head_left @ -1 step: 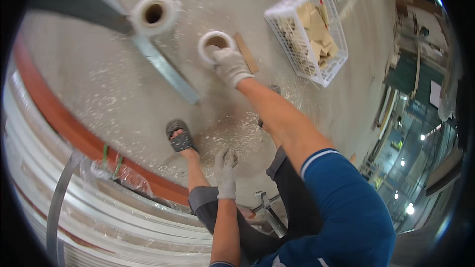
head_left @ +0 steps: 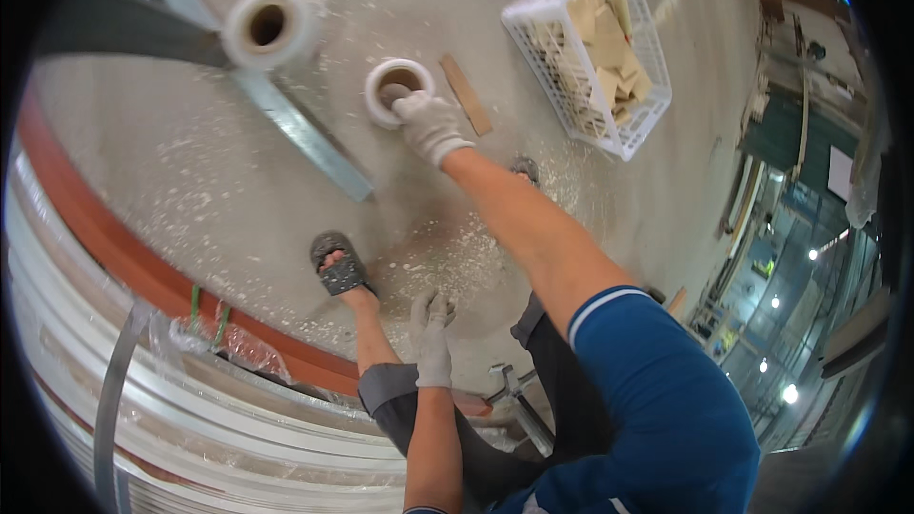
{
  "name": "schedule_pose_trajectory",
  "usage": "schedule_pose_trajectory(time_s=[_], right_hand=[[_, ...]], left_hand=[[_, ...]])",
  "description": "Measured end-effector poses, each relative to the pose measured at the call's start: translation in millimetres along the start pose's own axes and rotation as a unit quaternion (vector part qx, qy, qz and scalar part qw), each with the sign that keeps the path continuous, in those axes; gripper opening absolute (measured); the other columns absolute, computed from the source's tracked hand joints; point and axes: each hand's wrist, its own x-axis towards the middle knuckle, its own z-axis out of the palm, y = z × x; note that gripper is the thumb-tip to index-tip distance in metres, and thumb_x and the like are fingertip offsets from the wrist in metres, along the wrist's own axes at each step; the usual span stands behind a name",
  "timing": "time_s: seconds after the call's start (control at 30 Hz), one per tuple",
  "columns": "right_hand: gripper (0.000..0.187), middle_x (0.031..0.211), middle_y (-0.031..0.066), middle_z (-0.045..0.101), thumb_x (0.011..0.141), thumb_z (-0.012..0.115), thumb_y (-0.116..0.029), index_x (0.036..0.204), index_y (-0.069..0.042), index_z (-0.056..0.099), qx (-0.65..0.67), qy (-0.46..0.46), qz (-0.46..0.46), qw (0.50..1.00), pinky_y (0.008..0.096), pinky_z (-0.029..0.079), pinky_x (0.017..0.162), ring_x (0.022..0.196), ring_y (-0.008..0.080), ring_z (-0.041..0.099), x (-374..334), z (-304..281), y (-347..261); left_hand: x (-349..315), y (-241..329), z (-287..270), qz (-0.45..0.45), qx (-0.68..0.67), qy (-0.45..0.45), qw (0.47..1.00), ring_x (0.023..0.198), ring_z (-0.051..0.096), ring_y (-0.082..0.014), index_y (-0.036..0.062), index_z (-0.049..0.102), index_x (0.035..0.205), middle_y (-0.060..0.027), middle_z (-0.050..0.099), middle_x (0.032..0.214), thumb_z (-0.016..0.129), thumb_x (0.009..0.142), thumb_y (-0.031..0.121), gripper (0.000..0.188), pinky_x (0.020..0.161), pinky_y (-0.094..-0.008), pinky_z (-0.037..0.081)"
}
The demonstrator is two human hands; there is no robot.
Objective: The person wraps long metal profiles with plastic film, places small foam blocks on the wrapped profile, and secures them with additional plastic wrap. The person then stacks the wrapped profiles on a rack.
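My right hand [head_left: 431, 126], in a pale work glove, reaches forward and grips the near right rim of a small roll of clear wrap film [head_left: 373, 97]. The roll stands on end, its brown core facing up; some fingers are hidden at the core's opening. My left hand [head_left: 431, 331], also gloved, hangs low over the floor by my left knee. It holds nothing, and its fingers are loosely bent and apart. A larger film roll [head_left: 300, 33] stands on end farther left. Just right of the small roll lies a thin brown strip [head_left: 466, 95].
A white plastic basket [head_left: 550, 67] of tan offcuts stands at the far right. A metal bar [head_left: 305, 128] angles across the floor on the left. Wrapped long white profiles [head_left: 219, 409] and a red-brown beam [head_left: 114, 233] line the near left. Pale chips litter the floor [head_left: 433, 252].
The view has shifted slightly, so the rolls, basket and bar sit a little farther left. My right hand keeps its grip on the small roll; my left hand has hardly moved.
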Motion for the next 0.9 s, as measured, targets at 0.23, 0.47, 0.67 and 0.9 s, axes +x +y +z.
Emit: schedule_pose_trajectory(time_s=[0.23,0.47,0.67,0.9], right_hand=[[0.065,0.110,0.0114,0.065,0.092,0.066,-0.055,0.134,-0.007,0.053,0.018,-0.079,0.102,0.991,0.0409,0.057,0.077,0.098,0.0242,0.066,-31,-22,108],[0.036,0.115,0.0147,0.073,0.096,0.065,-0.040,0.121,-0.016,0.068,0.057,-0.071,0.355,0.931,0.0461,0.055,0.088,0.110,0.0308,0.070,-65,-68,330],[0.024,0.098,0.0127,0.076,0.094,0.058,-0.020,0.115,-0.016,0.070,-0.008,-0.077,0.265,0.961,0.0475,0.057,0.083,0.091,0.0336,0.074,-82,-46,311],[0.020,0.092,0.0149,0.075,0.094,0.065,-0.028,0.107,-0.012,0.068,0.109,-0.127,0.223,0.960,0.0469,0.058,0.080,0.087,0.0330,0.074,-106,-37,213]], left_hand=[[28,4,63,0.029,-0.007,-0.092,0.995,0.109,0.066,-0.0266,-0.0047,0.051,0.136,-0.0164,0.063,0.118,0.061,0.105,0.033,0.050,0.098,-0.0412,0.056],[41,3,88,-0.007,0.041,-0.078,0.996,0.106,0.068,-0.0289,-0.0060,0.051,0.136,-0.0198,0.065,0.116,0.061,0.105,0.029,0.048,0.098,-0.0407,0.056],[49,-6,87,-0.017,0.048,-0.084,0.995,0.107,0.068,-0.0290,-0.0044,0.052,0.136,-0.0185,0.065,0.116,0.061,0.105,0.030,0.048,0.097,-0.0414,0.056],[55,1,88,-0.016,0.042,-0.086,0.995,0.110,0.067,-0.0282,-0.0062,0.051,0.136,-0.0195,0.064,0.120,0.058,0.107,0.028,0.045,0.098,-0.0402,0.056]])
